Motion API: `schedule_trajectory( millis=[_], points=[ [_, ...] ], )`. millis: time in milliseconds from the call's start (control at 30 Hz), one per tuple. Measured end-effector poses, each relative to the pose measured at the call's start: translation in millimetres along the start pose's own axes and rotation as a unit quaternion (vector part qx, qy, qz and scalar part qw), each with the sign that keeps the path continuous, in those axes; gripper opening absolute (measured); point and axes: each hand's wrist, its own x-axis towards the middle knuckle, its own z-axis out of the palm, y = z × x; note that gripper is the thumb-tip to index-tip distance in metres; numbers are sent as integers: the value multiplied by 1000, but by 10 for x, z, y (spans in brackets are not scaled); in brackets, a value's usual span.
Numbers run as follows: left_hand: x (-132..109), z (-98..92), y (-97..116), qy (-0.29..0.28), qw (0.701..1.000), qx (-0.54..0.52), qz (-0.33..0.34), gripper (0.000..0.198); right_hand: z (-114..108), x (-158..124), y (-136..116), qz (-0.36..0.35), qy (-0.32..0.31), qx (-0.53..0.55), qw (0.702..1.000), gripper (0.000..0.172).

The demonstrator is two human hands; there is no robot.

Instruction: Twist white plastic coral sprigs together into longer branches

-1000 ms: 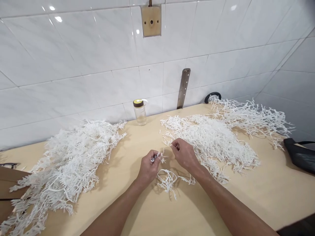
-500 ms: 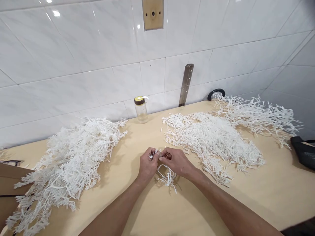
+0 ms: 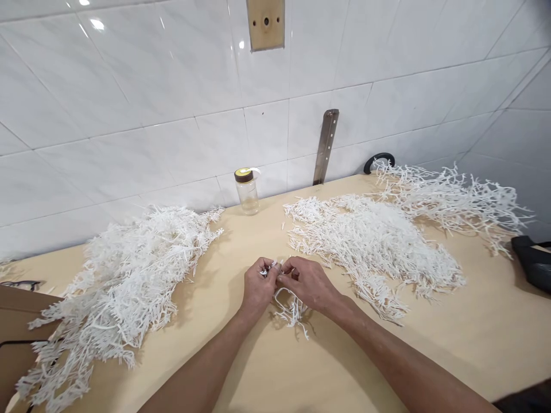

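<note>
Both hands meet at the middle of the table (image 3: 344, 367), on the near side. The left hand (image 3: 257, 288) is curled, its fingertips pinched on a small white sprig (image 3: 272, 267). The right hand (image 3: 307, 283) pinches the same sprig from the right, fingers touching the left's. A loose bundle (image 3: 294, 312) lies just under the hands, possibly joined to the sprig; it is too fine to tell. There is a big white pile (image 3: 124, 287) on the left and a flatter pile (image 3: 370, 241) on the right. A jar (image 3: 247, 194) stands far back by the wall.
</note>
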Motion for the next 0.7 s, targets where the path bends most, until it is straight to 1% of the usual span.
schedule_trajectory(
  millis=[133,233,300,367,433,500,600,700],
  points=[
    [0,-3,18,-7,999,-27,-20,27,2,13,27,-39,24,3,999,13],
    [3,-8,25,-9,999,-29,-27,26,13,16,51,-51,41,-7,998,15],
    [12,-17,23,-17,999,-28,-31,27,21,16,60,-47,45,-16,998,14],
    [26,-31,22,-43,998,-17,-31,29,23,16,64,-34,45,-24,998,15],
    [39,-46,23,-74,997,9,-26,30,18,17,65,-18,43,-30,998,16],
    [45,-55,26,-89,995,40,-17,30,8,20,64,-7,38,-30,999,17],
    [32,-50,20,-75,994,74,4,30,-7,24,60,6,31,-28,999,17],
    [-8,-28,6,-51,994,84,38,32,-14,27,65,28,24,-27,999,18]
  ],
)
